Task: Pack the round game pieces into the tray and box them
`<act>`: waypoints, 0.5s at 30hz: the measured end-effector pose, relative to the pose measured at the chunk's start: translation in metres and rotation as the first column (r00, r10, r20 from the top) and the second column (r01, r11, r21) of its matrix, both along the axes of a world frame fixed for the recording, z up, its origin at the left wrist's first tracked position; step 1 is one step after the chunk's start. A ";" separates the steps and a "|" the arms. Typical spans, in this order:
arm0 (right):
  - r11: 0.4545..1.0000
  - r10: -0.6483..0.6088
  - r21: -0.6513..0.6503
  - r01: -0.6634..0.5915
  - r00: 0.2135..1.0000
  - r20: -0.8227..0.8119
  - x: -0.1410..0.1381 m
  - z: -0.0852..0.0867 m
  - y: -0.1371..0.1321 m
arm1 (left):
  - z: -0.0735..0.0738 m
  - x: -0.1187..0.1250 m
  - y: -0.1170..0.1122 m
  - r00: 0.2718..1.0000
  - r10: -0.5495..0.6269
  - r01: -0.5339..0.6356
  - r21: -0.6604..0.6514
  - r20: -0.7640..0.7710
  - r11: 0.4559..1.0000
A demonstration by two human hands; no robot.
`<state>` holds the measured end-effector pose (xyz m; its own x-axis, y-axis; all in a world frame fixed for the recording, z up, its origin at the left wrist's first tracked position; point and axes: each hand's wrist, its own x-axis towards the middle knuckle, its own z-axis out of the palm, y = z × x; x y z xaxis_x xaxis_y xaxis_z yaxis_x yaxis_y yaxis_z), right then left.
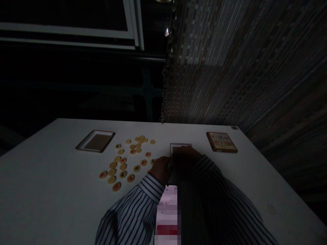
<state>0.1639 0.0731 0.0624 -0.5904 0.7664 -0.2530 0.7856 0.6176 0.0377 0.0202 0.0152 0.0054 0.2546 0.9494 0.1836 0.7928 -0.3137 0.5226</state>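
My left hand [161,169] is at the left edge of a shallow open box [181,145], its fingers curled against that edge. Over the middle of the box lies my right hand [188,154], in deep shadow; its fingers are hidden, and I cannot tell whether it holds anything. Both cuffs are striped. Left of my hands, many round wooden Chinese chess pieces [123,174] are spread on the white table [63,204]. Some show red or dark characters, and others are plain side up. A few pieces lie close beside my left hand.
An open box lid or tray [95,141] rests at the back left. A closed box with printed characters [221,142] lies at the back right. Behind the table hangs a bead curtain [204,68]. A lit, partly pixelated screen [167,214] is between my forearms. The room is dim.
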 end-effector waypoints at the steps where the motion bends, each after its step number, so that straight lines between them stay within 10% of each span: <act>1: 1.000 0.004 0.005 -0.004 1.000 -0.010 0.000 0.000 0.000 | 0.000 0.000 0.000 1.000 -0.003 0.003 0.004 -0.004 1.000; 15: 0.999 0.044 0.010 -0.044 0.999 -0.017 0.002 0.002 -0.002 | -0.002 -0.001 0.001 1.000 -0.024 0.024 -0.015 -0.004 1.000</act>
